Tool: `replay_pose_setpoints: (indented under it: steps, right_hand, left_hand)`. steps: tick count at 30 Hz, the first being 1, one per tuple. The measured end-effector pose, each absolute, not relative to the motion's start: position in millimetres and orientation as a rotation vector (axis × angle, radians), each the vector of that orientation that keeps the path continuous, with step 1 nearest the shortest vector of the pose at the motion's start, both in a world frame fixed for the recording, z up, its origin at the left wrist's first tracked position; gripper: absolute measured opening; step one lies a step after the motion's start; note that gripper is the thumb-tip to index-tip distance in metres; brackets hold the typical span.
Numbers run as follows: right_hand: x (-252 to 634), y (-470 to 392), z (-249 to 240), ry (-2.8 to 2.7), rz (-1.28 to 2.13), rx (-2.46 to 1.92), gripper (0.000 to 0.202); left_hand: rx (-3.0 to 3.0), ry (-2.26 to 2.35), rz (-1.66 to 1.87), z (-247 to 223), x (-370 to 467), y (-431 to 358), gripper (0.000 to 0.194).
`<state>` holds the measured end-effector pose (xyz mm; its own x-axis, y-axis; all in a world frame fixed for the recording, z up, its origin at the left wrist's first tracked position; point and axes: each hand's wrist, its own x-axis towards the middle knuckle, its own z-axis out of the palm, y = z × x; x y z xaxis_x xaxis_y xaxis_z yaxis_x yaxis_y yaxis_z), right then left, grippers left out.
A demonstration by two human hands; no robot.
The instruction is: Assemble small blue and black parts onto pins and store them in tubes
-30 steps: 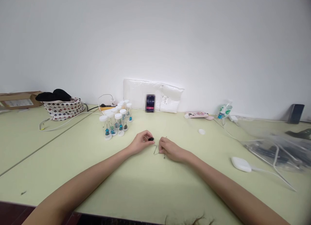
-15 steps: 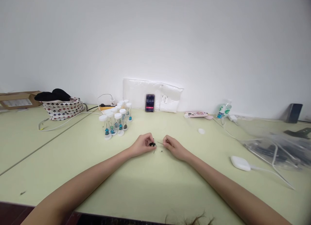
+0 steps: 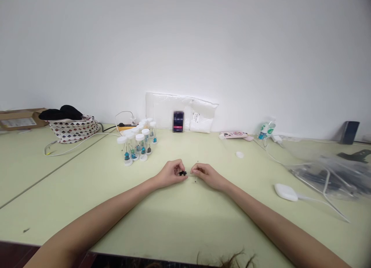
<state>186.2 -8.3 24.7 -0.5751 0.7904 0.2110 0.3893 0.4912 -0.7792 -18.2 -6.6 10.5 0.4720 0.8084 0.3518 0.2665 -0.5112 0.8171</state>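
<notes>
Near the middle of the green table (image 3: 174,210), my left hand (image 3: 171,173) pinches a small black part (image 3: 182,173) between thumb and fingers. My right hand (image 3: 208,175), just to its right, holds a thin metal rod (image 3: 189,173) in its fingertips. The rod's left end meets the black part or lies very close to it; which one is too small to tell. A tiny dark piece (image 3: 195,181) shows just below my right fingertips.
Several clear tubes with white caps (image 3: 140,138) stand at the left back. A phone (image 3: 178,121) leans on white packaging (image 3: 162,109). Farther right are a white round cap (image 3: 239,155), a bottle (image 3: 266,129), a white case (image 3: 286,192), cables and plastic bags (image 3: 324,175). A patterned basket (image 3: 74,129) sits left.
My right hand has moved slightly left, bringing the rod up to the black part. The black part now lies more level in my left fingers.
</notes>
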Motion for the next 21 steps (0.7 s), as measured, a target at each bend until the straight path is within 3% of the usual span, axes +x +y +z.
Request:
replay_pose_setpoints:
  steps: [11, 21]
  right_hand:
    - [182, -9, 22, -1.964, 1.049, -0.888, 0.020]
    - [173, -18, 30, -1.874, 0.827, -0.876, 0.018]
  left_hand:
    - [1.991, 0.920, 0.892, 11, -14, -14, 0.017]
    - [1.706, 0.761, 0.791, 14, -9, -17, 0.030]
